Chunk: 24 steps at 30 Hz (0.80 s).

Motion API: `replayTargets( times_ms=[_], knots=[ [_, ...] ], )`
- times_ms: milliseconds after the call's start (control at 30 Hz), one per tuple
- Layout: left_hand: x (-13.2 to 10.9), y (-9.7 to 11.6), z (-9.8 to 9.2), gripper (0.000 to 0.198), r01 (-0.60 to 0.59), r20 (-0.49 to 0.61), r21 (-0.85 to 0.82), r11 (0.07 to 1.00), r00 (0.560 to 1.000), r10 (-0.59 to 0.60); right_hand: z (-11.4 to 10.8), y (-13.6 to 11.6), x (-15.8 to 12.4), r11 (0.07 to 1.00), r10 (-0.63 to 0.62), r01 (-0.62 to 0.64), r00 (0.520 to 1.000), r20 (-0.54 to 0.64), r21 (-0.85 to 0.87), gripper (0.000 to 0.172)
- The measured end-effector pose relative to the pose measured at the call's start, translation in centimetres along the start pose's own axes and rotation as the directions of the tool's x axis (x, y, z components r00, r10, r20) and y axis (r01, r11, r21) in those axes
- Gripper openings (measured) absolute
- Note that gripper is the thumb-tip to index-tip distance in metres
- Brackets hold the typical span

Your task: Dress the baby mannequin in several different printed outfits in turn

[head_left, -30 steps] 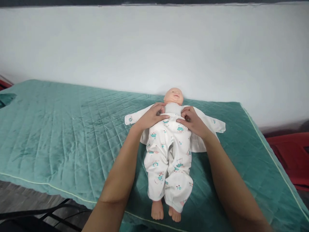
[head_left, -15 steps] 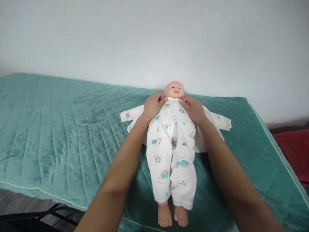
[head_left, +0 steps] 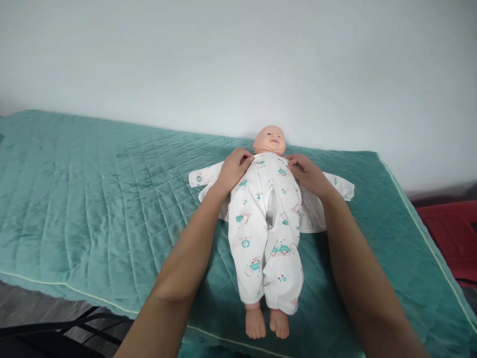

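A baby doll (head_left: 269, 139) lies on its back on a green quilted mattress (head_left: 93, 199), head toward the wall, bare feet toward me. It wears a white printed romper (head_left: 266, 233) whose front covers the chest up to the neck; the empty sleeves lie spread out to both sides. My left hand (head_left: 233, 169) pinches the romper's top edge at the doll's right shoulder. My right hand (head_left: 307, 174) grips the romper's edge at the other shoulder. Both hands are closed on the cloth.
A pale wall (head_left: 238, 64) stands right behind the mattress. A red object (head_left: 450, 238) sits beyond the mattress's right edge. Dark bars (head_left: 55, 333) and floor show below the near left edge.
My hands have pulled the romper's front up from the doll's belly to its shoulders, covering the grey chest. The camera has tilted slightly.
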<state>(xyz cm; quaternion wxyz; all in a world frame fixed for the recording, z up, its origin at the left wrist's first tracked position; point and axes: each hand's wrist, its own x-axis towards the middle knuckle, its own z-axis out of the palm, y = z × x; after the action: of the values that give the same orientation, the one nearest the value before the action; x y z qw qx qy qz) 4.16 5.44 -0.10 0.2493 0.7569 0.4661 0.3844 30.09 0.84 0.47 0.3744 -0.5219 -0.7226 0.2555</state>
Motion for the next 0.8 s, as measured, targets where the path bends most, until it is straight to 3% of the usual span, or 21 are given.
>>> replayTargets(
  times_ms=[100,200,367,533,600,667,800],
  knots=[
    [-0.2,0.0,-0.1,0.013,0.018,-0.002,-0.008,1.000,1.000,-0.018,-0.8,0.0,-0.4,1.000,-0.004,0.002,0.992,0.123,0.015,0.017],
    [-0.2,0.4,-0.2,0.014,0.065,0.011,0.005,0.998,0.998,-0.065,-1.2,0.0,-0.4,1.000,0.003,-0.007,0.988,0.153,0.025,0.018],
    [0.2,0.6,-0.3,0.016,0.131,-0.037,0.065,0.989,0.991,-0.129,-0.8,0.3,0.3,0.986,0.138,-0.140,0.990,-0.030,-0.086,0.019],
    [0.8,0.0,0.5,0.014,0.184,-0.131,0.130,0.974,0.977,-0.168,0.9,0.6,0.9,0.945,0.182,-0.246,0.943,-0.278,-0.216,0.015],
    [0.9,-0.3,0.8,0.014,0.179,-0.124,0.139,0.974,0.979,-0.162,1.6,0.6,0.7,0.960,0.144,-0.214,0.931,-0.336,-0.179,0.013],
    [0.8,-0.5,0.9,0.014,0.134,-0.098,0.108,0.985,0.987,-0.124,2.0,0.6,0.4,0.984,0.045,-0.099,0.945,-0.324,-0.151,0.018],
    [0.1,-0.8,0.7,0.029,-0.066,-0.042,0.038,0.997,0.997,0.067,1.9,0.4,-0.4,0.957,-0.169,0.124,0.973,-0.157,-0.262,0.038]
  ],
)
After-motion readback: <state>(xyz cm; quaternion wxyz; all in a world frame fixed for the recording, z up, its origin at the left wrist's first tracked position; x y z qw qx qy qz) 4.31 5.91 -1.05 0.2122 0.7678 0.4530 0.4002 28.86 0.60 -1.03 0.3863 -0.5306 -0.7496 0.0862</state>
